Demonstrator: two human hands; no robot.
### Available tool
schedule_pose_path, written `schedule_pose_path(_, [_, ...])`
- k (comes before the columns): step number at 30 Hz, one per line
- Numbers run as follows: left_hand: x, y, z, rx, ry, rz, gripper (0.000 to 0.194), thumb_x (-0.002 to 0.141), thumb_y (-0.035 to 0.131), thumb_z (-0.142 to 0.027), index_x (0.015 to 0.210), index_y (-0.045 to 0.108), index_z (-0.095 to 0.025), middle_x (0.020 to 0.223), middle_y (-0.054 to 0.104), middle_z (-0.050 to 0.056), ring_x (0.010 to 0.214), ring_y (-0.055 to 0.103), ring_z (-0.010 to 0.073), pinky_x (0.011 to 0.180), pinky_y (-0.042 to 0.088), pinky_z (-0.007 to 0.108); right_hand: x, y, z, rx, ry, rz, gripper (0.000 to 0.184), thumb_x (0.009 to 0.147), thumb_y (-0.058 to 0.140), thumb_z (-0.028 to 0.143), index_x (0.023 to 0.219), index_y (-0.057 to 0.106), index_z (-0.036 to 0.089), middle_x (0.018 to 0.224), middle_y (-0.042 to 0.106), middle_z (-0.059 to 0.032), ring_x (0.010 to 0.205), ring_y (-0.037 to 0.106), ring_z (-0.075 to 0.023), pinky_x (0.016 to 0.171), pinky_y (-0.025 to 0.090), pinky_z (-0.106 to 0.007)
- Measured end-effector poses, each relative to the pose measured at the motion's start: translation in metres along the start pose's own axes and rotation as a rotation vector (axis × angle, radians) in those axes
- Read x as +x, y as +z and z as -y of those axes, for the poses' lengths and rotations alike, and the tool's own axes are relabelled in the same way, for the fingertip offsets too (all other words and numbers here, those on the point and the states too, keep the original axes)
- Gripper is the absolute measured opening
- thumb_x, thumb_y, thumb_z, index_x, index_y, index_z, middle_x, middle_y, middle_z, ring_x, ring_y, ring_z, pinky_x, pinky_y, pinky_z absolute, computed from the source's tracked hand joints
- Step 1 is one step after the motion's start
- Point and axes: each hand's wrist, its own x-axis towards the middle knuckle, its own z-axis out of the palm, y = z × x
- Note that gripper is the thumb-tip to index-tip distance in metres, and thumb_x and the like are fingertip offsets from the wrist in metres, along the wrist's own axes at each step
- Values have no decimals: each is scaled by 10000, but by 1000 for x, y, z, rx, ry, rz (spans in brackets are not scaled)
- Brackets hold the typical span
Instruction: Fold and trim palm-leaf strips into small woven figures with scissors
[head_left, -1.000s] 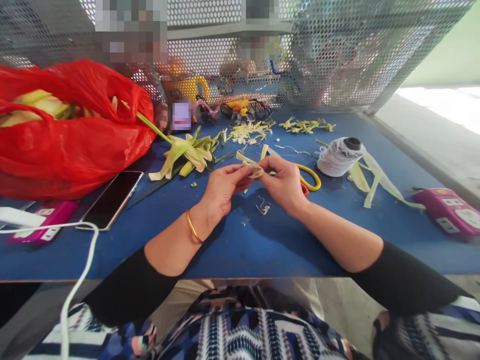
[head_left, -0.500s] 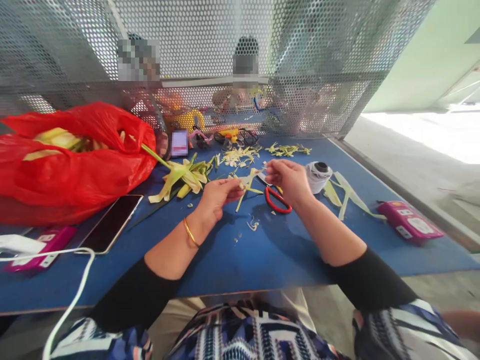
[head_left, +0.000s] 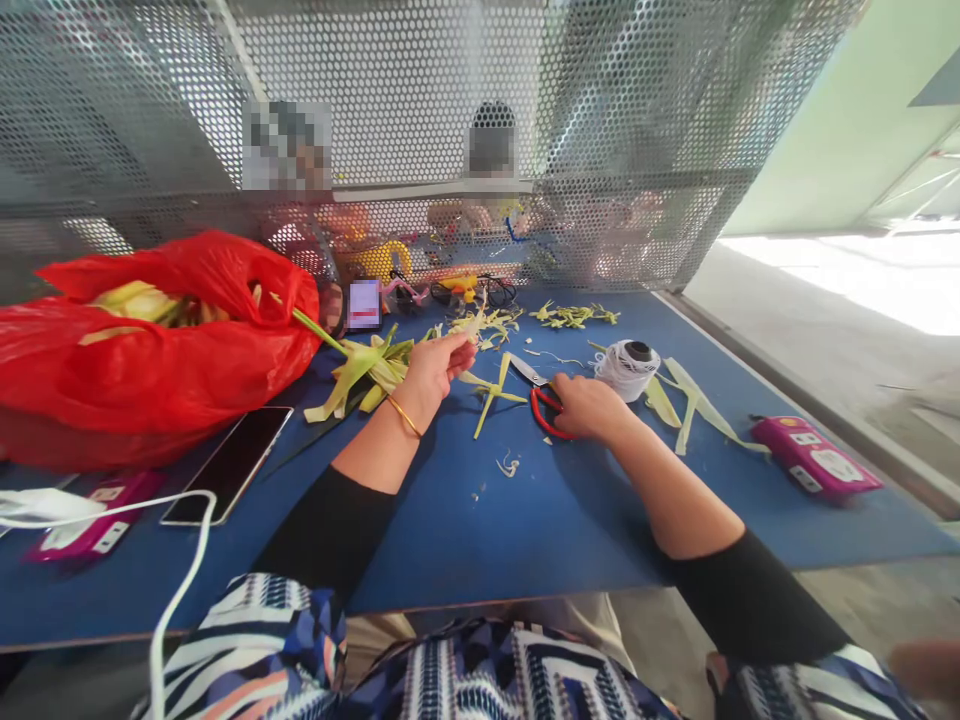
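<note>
Resting right hand (head_left: 589, 408) on scissors (head_left: 541, 400) | left hand (head_left: 435, 365) pinching leaf scraps (head_left: 480, 325) | thread spool (head_left: 628, 368) beside

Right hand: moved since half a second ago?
Yes. The right hand has dropped from mid-air onto the red-handled scissors on the blue table, just left of the white thread spool.

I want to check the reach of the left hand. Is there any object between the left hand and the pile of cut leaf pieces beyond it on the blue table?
Nothing visible does. The left hand reaches up the blue table, its fingertips at the near edge of the pile of cut leaf pieces. Only bare table shows there.
</note>
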Motion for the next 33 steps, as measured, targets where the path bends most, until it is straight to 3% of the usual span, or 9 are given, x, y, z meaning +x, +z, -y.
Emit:
schedule_pose_path(5, [2, -4, 0, -34, 8, 30, 163, 799, 716, -85, 656, 658, -136, 580, 670, 7, 517, 627, 84, 607, 516, 206, 2, -4, -11, 109, 32, -26, 426, 759, 615, 218, 1176, 649, 134, 943, 752, -162, 864, 713, -303, 659, 469, -331])
schedule_pose_path(12, [9, -8, -3, -33, 19, 22, 139, 749, 777, -105, 706, 653, -154, 628, 673, -7, 552, 635, 85, 624, 529, 209, 3, -3, -16, 1011, -115, -231, 613, 669, 670, 308, 1257, 628, 138, 669, 647, 24, 540, 536, -137, 516, 405, -268])
schedule_pose_path(15, [9, -8, -4, -50, 27, 27, 148, 742, 783, -106, 707, 648, -156, 614, 657, -17, 535, 620, 79, 602, 518, 199, 2, 0, -6, 1188, -175, -240, 669, 613, 780, 414, 1208, 623, 153, 642, 582, 62, 533, 474, -109, 530, 400, -267])
schedule_pose_path(21, [5, -6, -5, -91, 40, 25, 168, 830, 682, -95, 679, 637, -153, 590, 648, -18, 499, 595, 61, 553, 477, 175, -2, 1, 4, 1247, -253, -202, 661, 588, 816, 530, 1130, 583, 233, 717, 564, 62, 616, 501, -130, 601, 448, -293])
schedule_pose_path(26, [2, -3, -3, -97, 53, 19, 147, 751, 741, -83, 683, 633, -155, 571, 647, -28, 493, 596, 61, 532, 471, 165, -5, -1, 4, 1062, -164, -237, 662, 556, 822, 572, 1063, 656, 181, 646, 524, 68, 595, 462, -125, 594, 404, -288])
schedule_pose_path(33, [-3, 3, 2, -46, 55, 70, 149, 766, 690, -48, 676, 651, -161, 595, 669, -25, 524, 624, 72, 553, 460, 181, -5, -2, 6, 1150, -142, -193, 642, 581, 806, 517, 1097, 723, 143, 703, 644, 12, 619, 519, -141, 614, 429, -304])
